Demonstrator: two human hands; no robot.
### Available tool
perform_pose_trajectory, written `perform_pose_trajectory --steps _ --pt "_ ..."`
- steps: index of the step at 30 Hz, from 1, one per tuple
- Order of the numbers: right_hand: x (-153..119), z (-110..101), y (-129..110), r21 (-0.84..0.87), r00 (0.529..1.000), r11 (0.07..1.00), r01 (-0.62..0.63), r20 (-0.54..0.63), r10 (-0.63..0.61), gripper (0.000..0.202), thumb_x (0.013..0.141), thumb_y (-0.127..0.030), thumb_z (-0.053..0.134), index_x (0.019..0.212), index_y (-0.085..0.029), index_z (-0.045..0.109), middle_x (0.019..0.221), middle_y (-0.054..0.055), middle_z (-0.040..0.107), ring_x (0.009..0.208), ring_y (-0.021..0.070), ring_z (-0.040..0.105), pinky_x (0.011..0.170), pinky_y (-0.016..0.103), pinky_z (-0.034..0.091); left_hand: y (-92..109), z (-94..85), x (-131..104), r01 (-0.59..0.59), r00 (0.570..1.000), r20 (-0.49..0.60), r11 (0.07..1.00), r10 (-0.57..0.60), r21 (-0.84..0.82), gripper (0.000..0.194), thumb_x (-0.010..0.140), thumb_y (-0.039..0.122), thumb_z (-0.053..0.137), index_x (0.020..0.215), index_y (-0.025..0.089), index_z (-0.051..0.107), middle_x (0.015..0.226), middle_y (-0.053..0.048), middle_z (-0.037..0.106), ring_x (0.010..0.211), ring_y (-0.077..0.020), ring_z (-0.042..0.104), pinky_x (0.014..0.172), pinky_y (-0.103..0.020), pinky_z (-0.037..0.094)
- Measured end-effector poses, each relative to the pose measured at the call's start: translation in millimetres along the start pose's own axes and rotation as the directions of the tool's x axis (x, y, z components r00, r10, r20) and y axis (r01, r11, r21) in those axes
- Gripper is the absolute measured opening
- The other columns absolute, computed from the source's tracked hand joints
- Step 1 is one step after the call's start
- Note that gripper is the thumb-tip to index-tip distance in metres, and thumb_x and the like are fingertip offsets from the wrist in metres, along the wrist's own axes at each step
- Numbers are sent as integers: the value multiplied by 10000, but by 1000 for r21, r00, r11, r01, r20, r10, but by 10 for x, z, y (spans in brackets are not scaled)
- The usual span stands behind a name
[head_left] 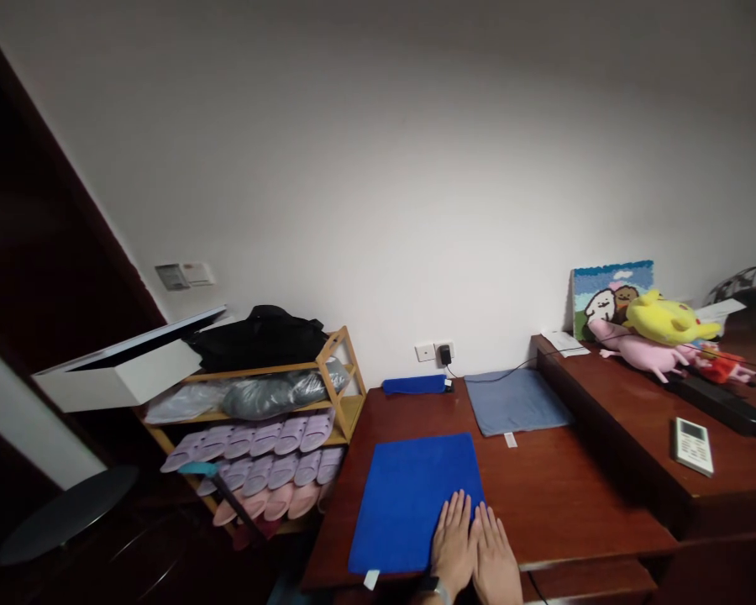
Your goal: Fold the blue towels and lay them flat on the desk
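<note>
A bright blue cloth (409,496) lies spread out on the reddish-brown table (580,487), a white tag sticking out at its front left corner. My left hand (457,538) rests flat on the cloth's right part, fingers stretched forward, with a watch on the wrist. Right beside it, touching it, my right hand (496,555) lies flat along the cloth's right edge, fingers also straight. Neither hand grips anything. Behind, a folded blue cloth (416,385) lies near the wall, and a grey-blue cloth (517,402) is spread at the back right.
To the left stands a wooden rack (346,412) with slippers (277,437), a black bag (258,340) and a white box (126,374). A higher desk (611,403) on the right carries plush toys (661,323), a picture and a white remote (693,445). A cable runs from the wall plug (444,355).
</note>
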State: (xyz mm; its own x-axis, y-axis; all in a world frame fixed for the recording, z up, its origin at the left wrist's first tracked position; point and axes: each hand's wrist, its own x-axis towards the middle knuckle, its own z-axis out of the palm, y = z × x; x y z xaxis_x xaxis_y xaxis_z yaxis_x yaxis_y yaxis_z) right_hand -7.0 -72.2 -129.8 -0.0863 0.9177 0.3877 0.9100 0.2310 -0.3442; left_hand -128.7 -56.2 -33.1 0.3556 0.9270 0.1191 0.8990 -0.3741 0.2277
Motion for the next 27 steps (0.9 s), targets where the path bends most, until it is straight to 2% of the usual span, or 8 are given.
perform_pose_trajectory --steps 2,5,9,12,19,23,25,27 --pt "20 -102 -45 6 996 999 -51 70 51 586 1027 -424 288 1495 -169 532 1600 81 430 1496 302 373 1251 493 301 -122 -2 -83 -9 1000 1 1000 9 10 566 1076 452 212 1613 275 231 1674 -5 253 1550 -213 248 1285 -457 280" --pt "34 -257 -119 12 990 995 -99 107 97 638 1033 -464 247 1536 -138 464 1634 74 350 1519 297 324 1266 491 279 -578 -63 -401 27 999 -31 997 -25 69 595 1065 489 269 1619 289 183 1681 5 225 1551 -230 251 1276 -485 298" --pt "0 -346 -174 7 982 993 -118 148 115 649 1032 -473 241 1552 -135 432 1639 60 320 1529 288 297 1273 490 257 -1277 -90 -945 292 947 -190 940 -258 179 605 1051 478 296 1612 255 253 1661 -21 299 1534 -258 298 1258 -506 324" --pt "34 -378 -214 -26 968 989 -144 207 146 647 1024 -462 240 1556 -143 422 1644 53 303 1539 293 269 1273 516 229 -1552 -24 -1199 382 904 -283 901 -319 205 626 1032 457 343 1615 248 254 1650 -21 329 1526 -258 320 1258 -493 327" --pt "742 -649 -261 -105 949 985 -135 272 159 657 1024 -424 191 1599 -124 298 1675 41 237 1568 256 174 1283 485 161 -1537 41 -1250 373 895 -323 913 -308 163 652 1026 428 364 1627 241 192 1654 -23 318 1523 -272 330 1253 -516 332" --pt "967 -623 -162 -126 926 981 -147 331 181 664 1014 -418 211 1595 -108 296 1673 57 249 1562 256 202 1279 476 169 -1571 18 -1243 384 894 -298 915 -335 122 663 1024 438 379 1629 281 160 1654 -4 317 1520 -274 332 1251 -518 339" --pt "958 -554 -118 -123 924 982 -143 340 177 670 1013 -420 197 1597 -103 279 1674 52 241 1562 255 199 1281 474 165 -1519 -1 -1114 389 886 -315 916 -342 99 661 1034 433 354 1631 265 126 1661 -20 301 1522 -268 330 1245 -512 352" --pt "926 -493 -93 -118 927 983 -140 334 172 670 1014 -421 180 1599 -107 270 1677 42 227 1565 254 189 1282 474 162 -1356 -30 -844 359 890 -327 930 -319 71 650 1046 410 332 1632 257 95 1672 -26 277 1530 -263 312 1244 -503 354"
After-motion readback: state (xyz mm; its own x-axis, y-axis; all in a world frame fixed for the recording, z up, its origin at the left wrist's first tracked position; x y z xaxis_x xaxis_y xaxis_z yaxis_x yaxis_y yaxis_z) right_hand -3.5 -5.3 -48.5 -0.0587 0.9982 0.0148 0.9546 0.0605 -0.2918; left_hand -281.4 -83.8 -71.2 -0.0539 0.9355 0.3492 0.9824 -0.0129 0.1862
